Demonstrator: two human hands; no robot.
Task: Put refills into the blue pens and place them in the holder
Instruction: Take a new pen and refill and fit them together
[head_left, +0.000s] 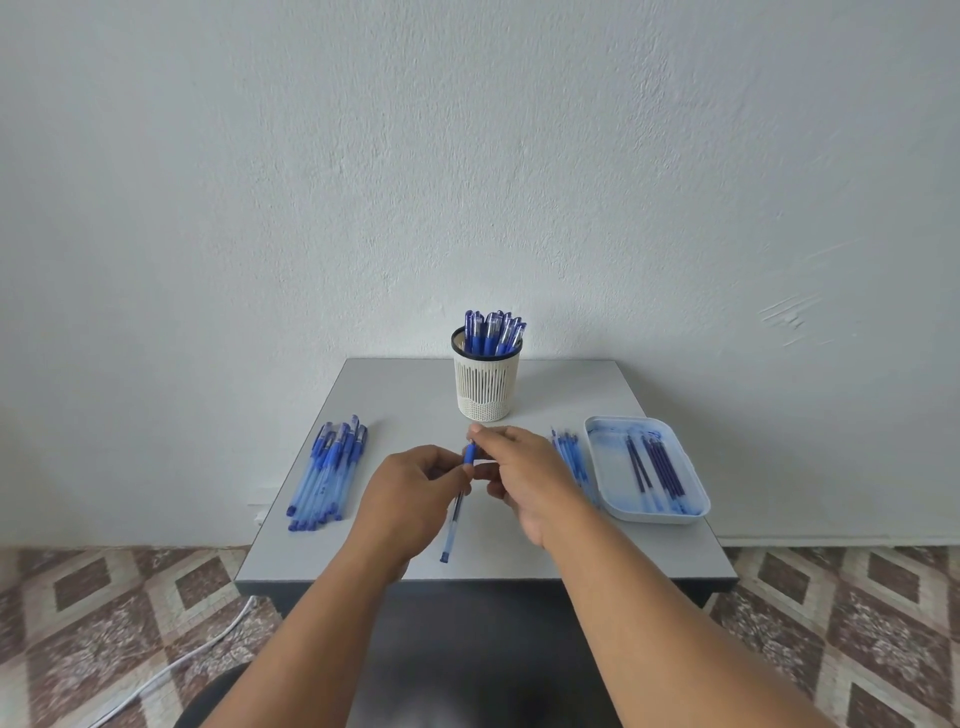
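Observation:
One blue pen (453, 519) is held over the middle of the grey table (649, 551), its tail pointing toward me. My left hand (415, 493) pinches the barrel near the blue grip. My right hand (519, 467) holds the grip end from the other side. A cream slotted holder (485, 387) stands behind the hands with several capped blue pens (493, 332) in it. A pile of blue pens (327, 473) lies at the table's left. Several dark blue refills (657, 467) lie in a white tray (602, 467) at the right.
A row of clear pen parts (571, 457) lies between my right hand and the tray, partly hidden by the hand. A white wall rises just behind the table. A white cable (171, 670) runs across the patterned floor at the lower left.

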